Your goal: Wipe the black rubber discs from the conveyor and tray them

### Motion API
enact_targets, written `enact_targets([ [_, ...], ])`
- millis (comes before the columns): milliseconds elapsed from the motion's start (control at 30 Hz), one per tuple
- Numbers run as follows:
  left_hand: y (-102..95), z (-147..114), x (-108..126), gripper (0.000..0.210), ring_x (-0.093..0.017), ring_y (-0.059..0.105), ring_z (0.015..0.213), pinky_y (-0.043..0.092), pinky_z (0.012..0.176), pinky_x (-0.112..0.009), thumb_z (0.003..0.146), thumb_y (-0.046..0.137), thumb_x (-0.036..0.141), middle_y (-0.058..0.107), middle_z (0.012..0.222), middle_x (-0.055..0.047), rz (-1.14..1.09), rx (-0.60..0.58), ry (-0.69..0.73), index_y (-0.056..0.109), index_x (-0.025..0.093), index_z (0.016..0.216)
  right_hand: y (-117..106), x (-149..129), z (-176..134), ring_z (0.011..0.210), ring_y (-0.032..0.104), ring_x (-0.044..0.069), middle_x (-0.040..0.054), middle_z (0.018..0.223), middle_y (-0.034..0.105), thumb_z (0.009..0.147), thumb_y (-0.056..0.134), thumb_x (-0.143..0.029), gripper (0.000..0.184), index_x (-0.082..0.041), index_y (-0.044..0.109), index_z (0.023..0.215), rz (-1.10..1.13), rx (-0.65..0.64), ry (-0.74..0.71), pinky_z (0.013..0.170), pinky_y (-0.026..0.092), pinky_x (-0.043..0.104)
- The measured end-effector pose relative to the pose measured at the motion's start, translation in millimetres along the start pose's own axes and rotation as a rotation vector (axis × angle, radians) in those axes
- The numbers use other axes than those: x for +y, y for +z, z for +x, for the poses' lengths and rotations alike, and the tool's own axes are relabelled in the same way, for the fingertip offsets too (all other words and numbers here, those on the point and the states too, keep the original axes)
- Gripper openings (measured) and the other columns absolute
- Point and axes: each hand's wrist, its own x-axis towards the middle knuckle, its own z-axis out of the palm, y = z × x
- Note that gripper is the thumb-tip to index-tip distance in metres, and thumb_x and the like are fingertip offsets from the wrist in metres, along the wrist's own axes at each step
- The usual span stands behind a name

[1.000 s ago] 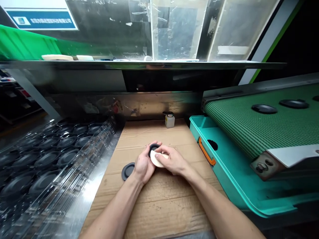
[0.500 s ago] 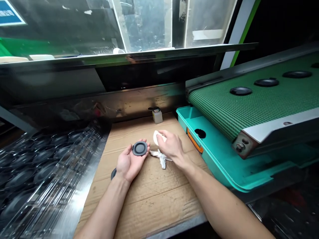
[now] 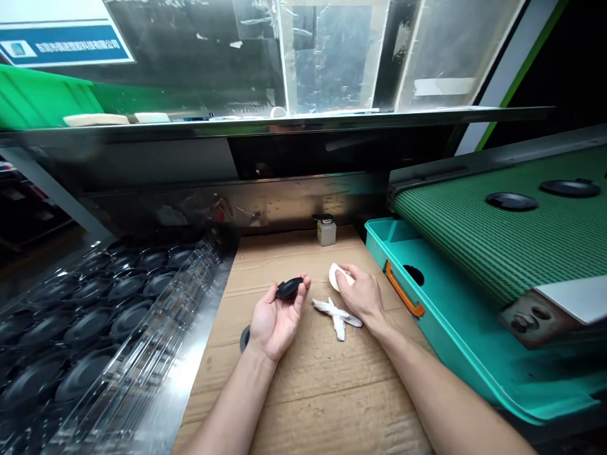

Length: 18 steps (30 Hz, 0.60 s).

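My left hand (image 3: 277, 322), palm up, grips a small round black part (image 3: 289, 288) by its edges, and the part is tilted so that I see it nearly edge-on. My right hand (image 3: 361, 292) pinches a round white pad (image 3: 336, 276) between thumb and fingers, a little to the right of the black part and apart from it. Below the right hand a crumpled white cloth (image 3: 339, 319) lies on the cardboard (image 3: 303, 411). Another dark round part (image 3: 245, 339) rests on the cardboard, partly hidden behind my left wrist.
At the back of the cardboard stands a small bottle (image 3: 327, 231) with a dark cap. On the right, a teal bin (image 3: 467, 373) with a black part (image 3: 413, 275) in it sits under a green conveyor (image 3: 455, 221) carrying black discs. Clear trays of black parts (image 3: 85, 328) lie left.
The black part in my left hand has turned from face-up to nearly edge-on. The right hand still holds the white pad. The whole view has shifted to the left.
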Motion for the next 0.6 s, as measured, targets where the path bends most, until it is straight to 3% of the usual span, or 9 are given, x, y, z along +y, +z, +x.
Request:
enact_targets([
  [267,2.4,-3.0,-2.7,0.044,-0.031,0.059,0.118,0.061,0.081,-0.033,0.099,0.032,0.033,0.061,0.122,-0.023,0.0,0.025,-0.038,0.051,0.004,0.126,1.6,2.2,1.4,0.085,0.068,0.024,0.006,0.091,0.074,0.087,0.052,-0.046,0.034,-0.025,0.071,0.106,0.014,0.005,0.007,0.078,0.05,0.033],
  [400,-4.7,1.1,-14.5,0.035,-0.03,0.061,0.114,0.057,0.089,-0.04,0.096,0.043,0.033,0.061,0.123,-0.021,0.168,0.053,0.08,0.057,0.01,0.118,-0.7,-9.5,-0.4,0.087,0.067,0.024,0.0088,0.096,0.072,0.087,0.052,-0.049,0.041,-0.019,0.068,0.11,0.202,0.059,0.016,0.077,0.052,0.033],
  [467,-8.1,4.2,-24.1,0.031,-0.029,0.062,0.111,0.054,0.093,-0.042,0.094,0.049,0.032,0.063,0.121,-0.019,0.297,0.075,0.198,0.059,0.012,0.115,-0.1,-19.2,-6.2,0.083,0.068,0.022,0.0093,0.097,0.072,0.088,0.05,-0.05,0.046,-0.016,0.064,0.117,0.36,-0.001,-0.004,0.073,0.053,0.031],
  [533,-9.8,6.4,-33.1,0.027,-0.027,0.061,0.113,0.051,0.096,-0.04,0.093,0.051,0.03,0.063,0.121,-0.017,0.399,0.047,0.263,0.061,0.014,0.113,1.7,-26.9,-13.5,0.08,0.068,0.02,0.0073,0.096,0.071,0.089,0.05,-0.049,0.048,-0.017,0.06,0.123,0.45,-0.157,-0.08,0.069,0.053,0.028],
  [600,-10.2,7.1,-38.7,0.025,-0.026,0.059,0.115,0.05,0.097,-0.038,0.093,0.051,0.027,0.064,0.121,-0.015,0.461,0.002,0.277,0.062,0.014,0.11,3.2,-29.4,-18.8,0.08,0.068,0.019,0.0044,0.097,0.072,0.089,0.052,-0.047,0.043,-0.022,0.06,0.124,0.37,-0.255,-0.174,0.07,0.052,0.026],
])
